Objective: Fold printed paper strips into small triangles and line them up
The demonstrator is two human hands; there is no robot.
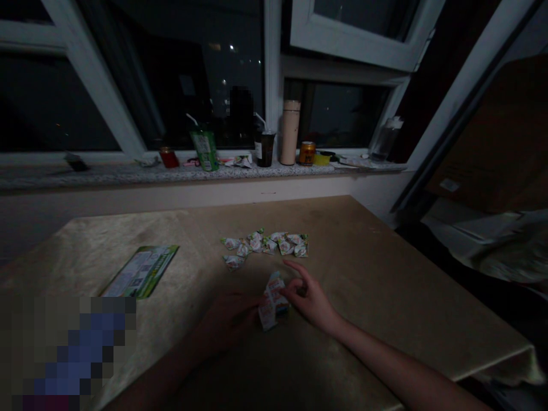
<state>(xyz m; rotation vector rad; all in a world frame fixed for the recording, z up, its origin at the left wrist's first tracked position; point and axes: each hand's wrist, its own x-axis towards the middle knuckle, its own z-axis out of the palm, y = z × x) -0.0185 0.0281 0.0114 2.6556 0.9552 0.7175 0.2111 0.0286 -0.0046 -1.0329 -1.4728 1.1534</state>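
Observation:
A white printed candy wrapper [269, 308] with green edges is spread between my hands, just above or on the table. A small dark patch shows at its lower right; I cannot make out what it is. My right hand [311, 299] pinches the wrapper's right edge between thumb and curled fingers, its index finger raised. In shadow, my left hand [229, 319] meets the wrapper's left edge with its fingertips. Beyond my hands lies a row of several wrapped candies [257, 242], with one wrapped candy [233, 262] slightly nearer.
A green printed packet [148, 271] lies flat on the cloth-covered table [363, 274], to the left. Along the windowsill [171, 178] stand a green cup [205, 149], a dark cup [265, 148], a tall flask [290, 132] and jars. Cardboard boxes [479, 142] are at right.

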